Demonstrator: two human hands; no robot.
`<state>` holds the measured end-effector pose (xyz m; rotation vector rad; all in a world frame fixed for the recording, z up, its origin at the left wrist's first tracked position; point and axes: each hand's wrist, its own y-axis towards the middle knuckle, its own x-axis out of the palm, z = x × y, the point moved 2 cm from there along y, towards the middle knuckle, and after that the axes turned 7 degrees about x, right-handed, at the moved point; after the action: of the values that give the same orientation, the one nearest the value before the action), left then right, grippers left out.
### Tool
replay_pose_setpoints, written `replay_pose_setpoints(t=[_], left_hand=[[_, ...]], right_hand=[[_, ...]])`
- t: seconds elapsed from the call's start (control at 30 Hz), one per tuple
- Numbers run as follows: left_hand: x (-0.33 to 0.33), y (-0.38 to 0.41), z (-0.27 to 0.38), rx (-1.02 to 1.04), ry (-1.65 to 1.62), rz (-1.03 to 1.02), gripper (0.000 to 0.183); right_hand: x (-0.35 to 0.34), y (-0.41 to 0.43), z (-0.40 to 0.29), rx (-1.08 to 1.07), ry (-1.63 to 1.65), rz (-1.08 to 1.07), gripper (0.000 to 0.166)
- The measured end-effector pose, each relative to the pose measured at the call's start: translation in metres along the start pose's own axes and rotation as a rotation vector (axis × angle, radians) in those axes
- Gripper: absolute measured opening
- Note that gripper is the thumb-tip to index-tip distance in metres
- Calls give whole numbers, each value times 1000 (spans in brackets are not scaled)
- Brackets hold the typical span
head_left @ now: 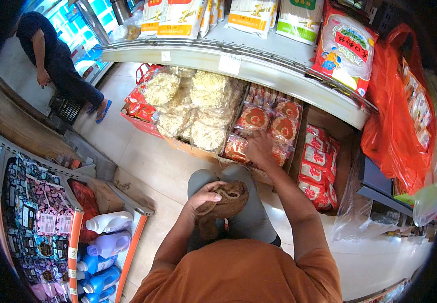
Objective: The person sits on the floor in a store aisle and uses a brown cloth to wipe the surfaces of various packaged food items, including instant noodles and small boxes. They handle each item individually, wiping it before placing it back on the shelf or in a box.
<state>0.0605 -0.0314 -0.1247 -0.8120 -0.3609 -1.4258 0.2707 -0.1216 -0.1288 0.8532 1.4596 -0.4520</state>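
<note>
My left hand point(205, 197) grips a bunched brown cloth point(233, 204) above my knees. My right hand point(260, 147) reaches down onto red-and-cream packets point(254, 118) stacked in a cardboard box below the shelf. Its fingertips are hidden, so whether they hold a packet is unclear. Just left of these packets lie clear bags of round, pale dried noodle cakes point(207, 125). On the right, another box holds red-and-white bags point(314, 166).
Above the boxes juts a metal shelf edge point(199, 57) with a wire rail. An orange-red plastic bag point(389, 113) hangs at right. Detergent bottles point(110, 242) fill a rack at lower left. Another person point(57, 64) stands at upper left near a black crate point(66, 108).
</note>
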Motion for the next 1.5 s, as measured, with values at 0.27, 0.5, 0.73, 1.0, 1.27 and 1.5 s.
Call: replay_pose_setpoints(t=[0.27, 0.5, 0.73, 1.0, 1.27, 1.5], left_hand=[[1, 2, -2, -1, -9, -27, 58], [-4, 4, -7, 0, 16, -24, 58], [-1, 5, -5, 13, 38, -60, 60], [2, 4, -4, 19, 18, -51, 59], [-1, 3, -6, 69, -22, -7, 56], [-2, -2, -3, 328, -157, 259, 46]], right_hand=[[2, 1, -8, 53, -25, -203, 28], [-4, 22, 0, 71, 51, -390, 32], [5, 26, 17, 25, 115, -386, 26], [-18, 28, 58, 194, 753, -363, 22], [-42, -40, 62, 636, 1996, -412, 26], [-47, -93, 34, 676, 2495, -395, 41]])
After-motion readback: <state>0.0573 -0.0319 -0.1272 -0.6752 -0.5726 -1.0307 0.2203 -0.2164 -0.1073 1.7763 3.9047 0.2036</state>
